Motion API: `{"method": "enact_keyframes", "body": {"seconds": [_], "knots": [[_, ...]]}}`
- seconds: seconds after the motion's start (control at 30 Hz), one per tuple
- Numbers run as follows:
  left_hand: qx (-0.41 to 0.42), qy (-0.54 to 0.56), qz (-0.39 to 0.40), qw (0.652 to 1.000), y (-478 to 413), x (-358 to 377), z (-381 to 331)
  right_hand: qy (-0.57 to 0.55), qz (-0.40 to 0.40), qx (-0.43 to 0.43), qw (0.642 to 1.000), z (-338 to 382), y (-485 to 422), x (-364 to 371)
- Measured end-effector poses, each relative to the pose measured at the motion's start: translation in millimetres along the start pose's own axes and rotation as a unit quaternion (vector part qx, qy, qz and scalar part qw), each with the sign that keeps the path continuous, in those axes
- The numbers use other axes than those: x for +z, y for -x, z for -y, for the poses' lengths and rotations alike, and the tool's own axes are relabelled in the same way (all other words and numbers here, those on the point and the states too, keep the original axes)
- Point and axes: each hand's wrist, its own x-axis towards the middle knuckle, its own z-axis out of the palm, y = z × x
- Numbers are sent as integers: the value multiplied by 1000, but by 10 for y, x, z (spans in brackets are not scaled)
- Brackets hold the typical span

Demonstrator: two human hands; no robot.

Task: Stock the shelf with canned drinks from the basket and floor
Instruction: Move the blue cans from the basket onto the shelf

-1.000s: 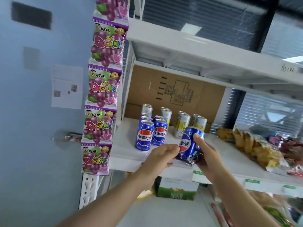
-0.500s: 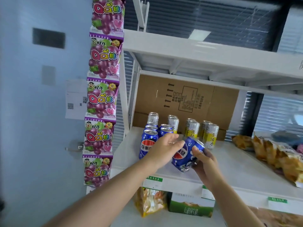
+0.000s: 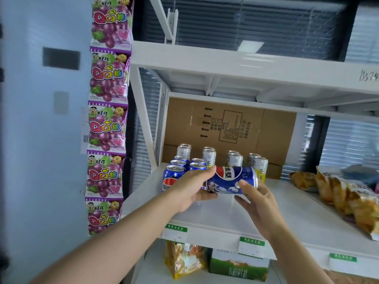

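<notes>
Five QQ grape candy packets [image 3: 106, 128] hang at left. One sideways Pepsi can [image 3: 231, 179], at least five upright Pepsi cans [image 3: 173, 177], about six silver tea cans [image 3: 209, 156], one cardboard box [image 3: 225, 124].

Two arms are in view, both bare along the forearm to the wrist. The left hand [image 3: 190, 189] and right hand [image 3: 258, 203] are bare as well. The left arm shows from near the elbow, the right from mid-forearm.

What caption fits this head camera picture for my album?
Left hand and right hand hold a blue can sideways over the white shelf, beside standing blue cans and silver cans.
</notes>
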Motion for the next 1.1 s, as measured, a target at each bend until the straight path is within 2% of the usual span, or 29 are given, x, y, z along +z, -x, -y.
{"method": "enact_keyframes", "body": {"seconds": [0.13,0.23,0.3,0.4,0.53,0.63,0.8,0.93,1.1], "knots": [[44,-125,-22,991,-60,7,-70,106,9,12,994,-28,-1,-49],[71,-250,-9,965,-90,-41,-186,182,4,13,983,-137,-20,2],[89,-350,27,932,-104,-50,-234,223,8,17,975,-274,-55,45],[112,-490,66,862,-161,-29,-229,264,22,39,963,-461,-72,148],[109,-528,74,839,-262,-63,-251,267,26,37,963,-570,-96,241],[111,-569,98,809,-309,-80,-325,299,57,64,950,-578,-170,146],[116,-643,125,747,-318,-70,-484,237,97,87,963,-548,-193,51],[109,-658,126,734,-332,-143,-581,284,84,99,950,-597,-282,178],[97,-682,118,715,-424,-300,-625,293,52,81,951,-722,-354,383]]}}
